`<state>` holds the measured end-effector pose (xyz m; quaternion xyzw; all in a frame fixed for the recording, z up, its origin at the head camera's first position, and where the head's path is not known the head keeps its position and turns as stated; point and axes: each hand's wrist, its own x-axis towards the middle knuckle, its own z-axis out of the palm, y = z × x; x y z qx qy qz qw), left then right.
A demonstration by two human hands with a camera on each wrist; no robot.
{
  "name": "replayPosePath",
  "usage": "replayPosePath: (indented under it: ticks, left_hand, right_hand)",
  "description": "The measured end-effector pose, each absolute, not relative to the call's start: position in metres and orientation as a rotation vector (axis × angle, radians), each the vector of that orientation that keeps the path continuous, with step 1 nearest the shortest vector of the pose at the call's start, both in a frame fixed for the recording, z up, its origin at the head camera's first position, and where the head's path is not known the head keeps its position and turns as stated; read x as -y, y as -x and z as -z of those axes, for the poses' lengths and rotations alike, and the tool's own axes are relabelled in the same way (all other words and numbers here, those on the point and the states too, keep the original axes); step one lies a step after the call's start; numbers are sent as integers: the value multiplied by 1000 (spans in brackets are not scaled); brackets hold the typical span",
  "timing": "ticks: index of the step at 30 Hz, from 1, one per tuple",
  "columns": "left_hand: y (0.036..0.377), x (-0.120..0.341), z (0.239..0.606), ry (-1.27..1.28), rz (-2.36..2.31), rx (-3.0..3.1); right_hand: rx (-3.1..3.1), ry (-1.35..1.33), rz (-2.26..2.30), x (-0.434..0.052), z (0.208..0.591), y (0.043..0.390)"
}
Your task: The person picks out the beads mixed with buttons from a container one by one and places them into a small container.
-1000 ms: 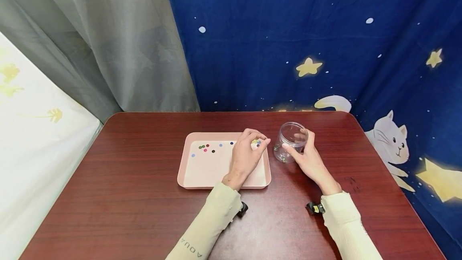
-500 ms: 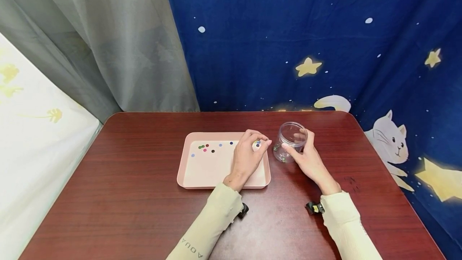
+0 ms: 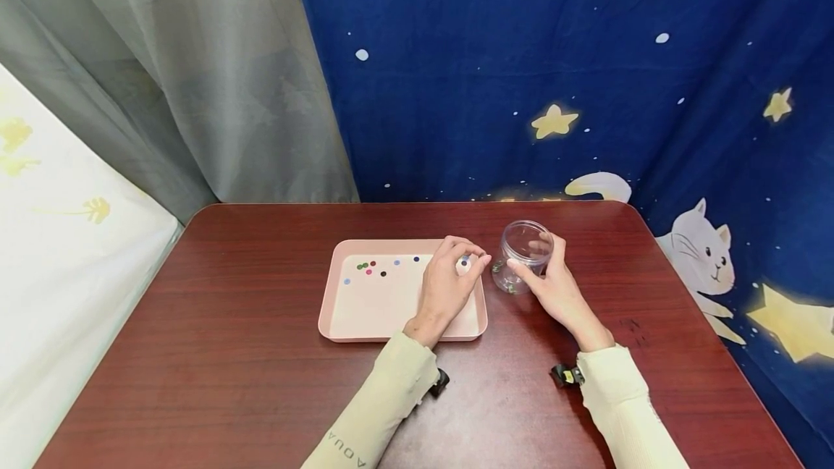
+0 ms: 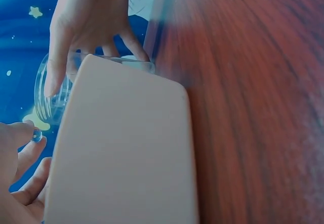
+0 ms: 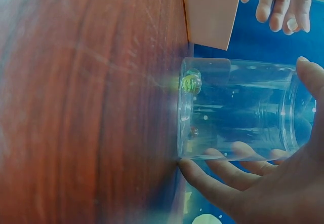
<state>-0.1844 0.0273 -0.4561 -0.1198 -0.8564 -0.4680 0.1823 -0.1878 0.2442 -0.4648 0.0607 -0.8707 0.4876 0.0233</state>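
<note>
Head view: a clear jar [image 3: 525, 255] is stood upright on the table [image 3: 247, 353], just right of the pink tray [image 3: 371, 310]. The jar is gripped by the right hand [image 3: 554, 288], thumb on the near wall, fingers curled round the far side. A small clear bead [image 3: 464, 262] is pinched between the left hand's [image 3: 446, 284] curled thumb and fingertips, over the tray's right edge, near the jar. More beads [image 3: 371, 267] are scattered in the tray's far left. Right wrist view: a green bead [image 5: 191, 83] is seen lying on the jar's bottom.
</note>
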Motion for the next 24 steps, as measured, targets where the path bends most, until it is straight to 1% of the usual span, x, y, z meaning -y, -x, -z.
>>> replayPosePath:
  ticks: [24]
  left_hand:
    - [187, -34, 448, 392, 1356, 2348]
  right_hand:
    - [2695, -193, -1492, -243, 465, 188]
